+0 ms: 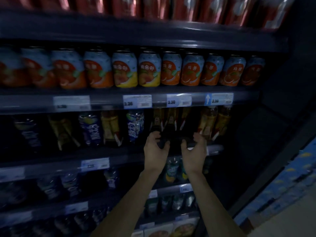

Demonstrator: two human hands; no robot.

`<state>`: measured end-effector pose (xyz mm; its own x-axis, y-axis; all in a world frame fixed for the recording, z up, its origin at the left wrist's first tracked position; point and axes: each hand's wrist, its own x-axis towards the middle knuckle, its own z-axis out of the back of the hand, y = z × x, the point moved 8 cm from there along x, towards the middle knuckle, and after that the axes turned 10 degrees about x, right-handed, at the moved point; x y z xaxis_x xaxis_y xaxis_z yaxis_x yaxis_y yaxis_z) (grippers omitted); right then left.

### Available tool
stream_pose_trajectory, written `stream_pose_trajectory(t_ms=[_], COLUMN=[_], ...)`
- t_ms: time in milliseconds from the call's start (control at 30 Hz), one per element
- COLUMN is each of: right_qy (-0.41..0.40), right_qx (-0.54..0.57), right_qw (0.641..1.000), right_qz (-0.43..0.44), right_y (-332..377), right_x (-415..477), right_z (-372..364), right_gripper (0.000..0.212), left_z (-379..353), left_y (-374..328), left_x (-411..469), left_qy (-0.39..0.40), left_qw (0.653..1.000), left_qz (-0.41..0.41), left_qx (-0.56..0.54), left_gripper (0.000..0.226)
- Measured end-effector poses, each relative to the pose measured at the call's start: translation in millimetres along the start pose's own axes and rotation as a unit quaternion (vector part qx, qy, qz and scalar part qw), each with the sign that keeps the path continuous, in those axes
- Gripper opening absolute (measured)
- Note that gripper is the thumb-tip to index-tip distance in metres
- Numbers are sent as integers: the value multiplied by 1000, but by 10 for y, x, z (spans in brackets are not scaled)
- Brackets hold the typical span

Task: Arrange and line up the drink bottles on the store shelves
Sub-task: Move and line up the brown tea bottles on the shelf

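Price tags (pixel 137 101) on the can shelf's front edge read 3.30; a blue tag (pixel 208 99) bears a white up-arrow. Cans (pixel 192 70) show 자몽.

On my feed both forearms are bare to the frame edge, no sleeves. The left hand (pixel 156 148) and right hand (pixel 195 151) carry no gloves, rings or watch that I can see.
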<state>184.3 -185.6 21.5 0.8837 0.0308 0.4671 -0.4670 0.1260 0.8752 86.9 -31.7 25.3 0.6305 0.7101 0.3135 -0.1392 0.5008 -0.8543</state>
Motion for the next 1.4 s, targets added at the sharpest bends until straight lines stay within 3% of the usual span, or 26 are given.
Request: stream_pose_trajectory(t_ms=[400, 733, 1133, 1400], right_qy=[86, 83, 73, 39], right_qx=[42, 45, 46, 66], right_qw=[995, 996, 996, 995], right_qz=[1, 7, -31, -61], right_y=[766, 1112, 1144, 968], right_x=[-1091, -1342, -1233, -1136], right_z=[-1200, -1783, -2231, -2418], right_gripper=[43, 42, 54, 68], left_z=[1733, 2868, 2867, 2733], left_y=[892, 1394, 1506, 1559], left_x=[-198, -83, 308, 530], left_qy=[-67, -142, -134, -163], left_qw=[995, 983, 982, 980], left_qz=[44, 86, 97, 98], left_qx=[55, 78, 90, 60], left_gripper=[39, 43, 61, 55])
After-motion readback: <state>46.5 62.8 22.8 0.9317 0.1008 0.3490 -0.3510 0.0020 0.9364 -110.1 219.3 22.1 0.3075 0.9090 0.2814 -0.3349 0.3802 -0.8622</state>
